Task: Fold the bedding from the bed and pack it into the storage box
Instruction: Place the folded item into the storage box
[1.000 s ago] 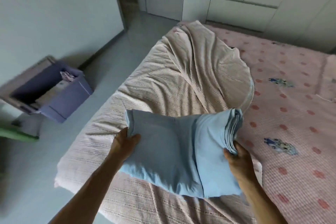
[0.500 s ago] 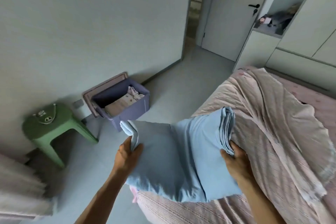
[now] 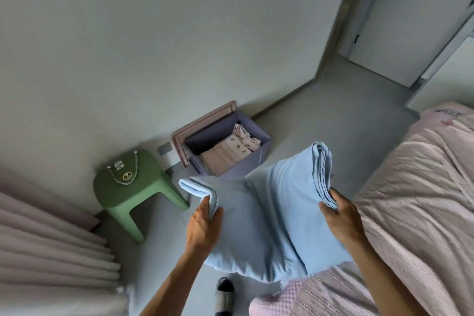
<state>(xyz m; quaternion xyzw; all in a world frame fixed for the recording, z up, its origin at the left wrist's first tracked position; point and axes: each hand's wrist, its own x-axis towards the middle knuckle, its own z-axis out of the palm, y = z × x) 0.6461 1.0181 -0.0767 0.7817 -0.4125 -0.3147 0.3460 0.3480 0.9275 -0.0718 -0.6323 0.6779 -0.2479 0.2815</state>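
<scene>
A folded light blue sheet (image 3: pixel 272 218) hangs in the air between my two hands, beside the bed's corner. My left hand (image 3: pixel 204 226) pinches its left folded edge. My right hand (image 3: pixel 341 215) grips the stacked layers at its right end. Just beyond the sheet, a purple storage box (image 3: pixel 257 159) stands open on the floor against the wall, with its pinkish lid (image 3: pixel 202 126) leaning behind it. Folded pink patterned bedding (image 3: pixel 230 149) lies inside the box. A pink quilt (image 3: pixel 423 200) is spread over the bed at the right.
A green plastic stool (image 3: pixel 128 187) stands left of the box, with a small device and cord on top. Pink curtains (image 3: pixel 46 244) hang at the lower left. A slippered foot (image 3: pixel 225 292) is on the grey floor. A doorway and white door (image 3: pixel 400 33) lie at the far right.
The view has swung left from the bed toward the wall. The sheet, held by both hands, has come off the bed and now sits in front of the storage box.
</scene>
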